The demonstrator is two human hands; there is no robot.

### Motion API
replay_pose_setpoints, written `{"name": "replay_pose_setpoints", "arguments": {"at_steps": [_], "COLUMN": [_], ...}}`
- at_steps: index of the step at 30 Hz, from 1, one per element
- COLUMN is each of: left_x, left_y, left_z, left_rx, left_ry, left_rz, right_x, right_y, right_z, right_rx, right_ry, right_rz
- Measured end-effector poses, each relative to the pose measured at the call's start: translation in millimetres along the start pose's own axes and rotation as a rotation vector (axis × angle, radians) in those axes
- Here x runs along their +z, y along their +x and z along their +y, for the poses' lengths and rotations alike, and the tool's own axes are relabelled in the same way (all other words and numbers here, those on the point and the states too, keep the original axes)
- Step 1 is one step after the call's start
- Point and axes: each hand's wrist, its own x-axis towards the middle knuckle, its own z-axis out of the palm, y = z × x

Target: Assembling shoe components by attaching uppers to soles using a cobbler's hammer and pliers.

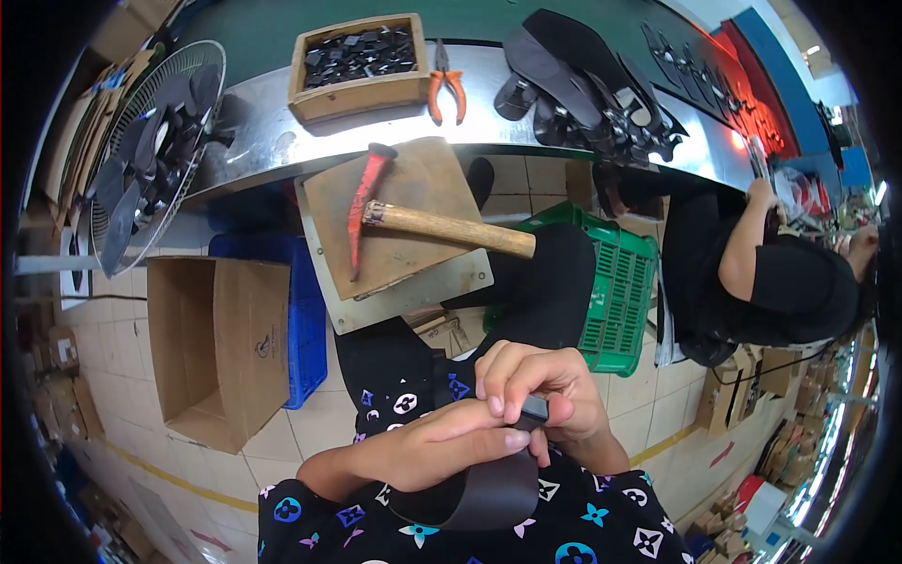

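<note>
Close to my body, my left hand [442, 442] is closed round a dark shoe sole [498, 493], whose curved, smooth end hangs below the fingers. My right hand [550, 399] pinches a small black heel piece [534, 410] between thumb and fingers, right at the sole's upper end. Whether the piece is fixed to the sole is hidden by my fingers. Ahead of my hands, a hammer [451, 226] with a red head and wooden handle lies on a brown board [418, 169], which rests on a pale metal plate [474, 273].
A wooden box [357, 103] of small black pieces, orange-handled pliers [445, 89] and piled dark soles [573, 75] sit on the metal bench [254, 122]. At left are a wire basket [211, 75] of soles and a cardboard box [221, 348]. A green crate [625, 291] and a co-worker [761, 273] are at right.
</note>
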Motion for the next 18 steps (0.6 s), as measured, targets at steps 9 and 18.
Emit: {"name": "replay_pose_setpoints", "arguments": {"at_steps": [9, 18], "left_x": [8, 14], "left_y": [5, 6], "left_z": [4, 0], "left_rx": [-0.088, -0.093], "left_ry": [-0.063, -0.051], "left_rz": [0.074, 0.058], "right_x": [5, -3], "right_y": [-2, -6], "right_z": [3, 6], "right_rx": [-0.016, -0.103], "right_ry": [0.095, 0.146], "right_rz": [0.038, -0.052]}}
